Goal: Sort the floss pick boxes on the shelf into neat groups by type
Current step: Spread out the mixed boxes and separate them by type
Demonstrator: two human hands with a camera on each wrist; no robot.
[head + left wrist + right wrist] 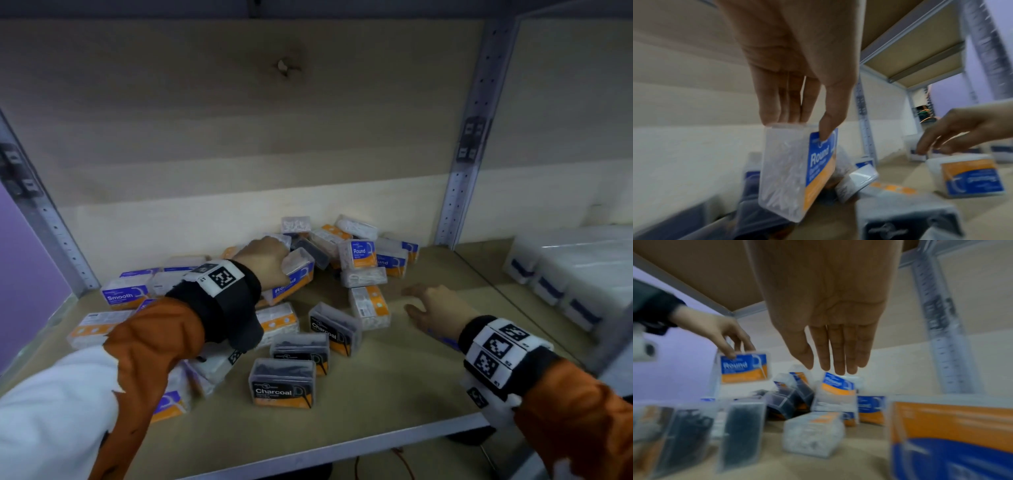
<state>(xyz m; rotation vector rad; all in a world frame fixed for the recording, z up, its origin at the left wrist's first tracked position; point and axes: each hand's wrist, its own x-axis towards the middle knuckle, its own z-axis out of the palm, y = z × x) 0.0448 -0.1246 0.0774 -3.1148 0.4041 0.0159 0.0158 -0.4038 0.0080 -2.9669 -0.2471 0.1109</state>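
Note:
Clear floss pick boxes lie jumbled on the wooden shelf point(376, 394). My left hand point(265, 262) pinches a "Round" box point(291, 281) point(795, 172) point(743, 368) by its top edge, thumb on the blue and orange label, and holds it above the pile. My right hand point(431, 305) point(830, 356) hovers open, fingers straight, above the shelf beside an orange-backed box point(370, 306). Three black "Charcoal" boxes point(282, 383) sit at the front middle. "Smooth" boxes point(125, 293) stand in a row at the left. More "Round" boxes point(358, 253) lie at the back.
Grey metal uprights point(469, 137) frame the bay, with another upright point(44, 212) at the left. A wooden back panel point(239, 120) closes the rear. White boxes with blue stripes point(565, 277) stand in the neighbouring bay on the right. Bare shelf shows at the front right.

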